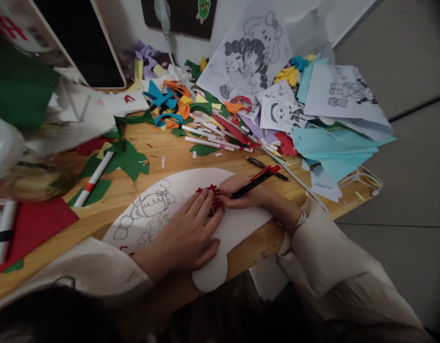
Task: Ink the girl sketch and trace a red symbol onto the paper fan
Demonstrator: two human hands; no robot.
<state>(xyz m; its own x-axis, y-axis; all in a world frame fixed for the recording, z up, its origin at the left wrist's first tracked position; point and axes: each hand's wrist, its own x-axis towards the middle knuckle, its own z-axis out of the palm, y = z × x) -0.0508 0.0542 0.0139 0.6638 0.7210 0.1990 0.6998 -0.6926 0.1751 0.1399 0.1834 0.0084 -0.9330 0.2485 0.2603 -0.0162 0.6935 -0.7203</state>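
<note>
A white fan-shaped sheet (246, 228) with pencil or ink figures on its left part lies at the front edge of the wooden table. On it is a red cut-out character (215, 202), partly covered by fingers. My left hand (186, 231) rests flat on the sheet, its fingertips on the red cut-out and its thumb apart. My right hand (243, 192) is closed around a black and red pen (253, 183), held low at the right side of the cut-out. The pen's tip is hidden by my fingers.
Colored paper scraps (162, 97) and several markers (209, 144) crowd the back. Another black pen (266, 169) lies behind my right hand. Drawings (248, 62) and light-blue sheets (330, 145) stand at the back right. Red paper (44, 224) and a tablet (82, 43) are on the left.
</note>
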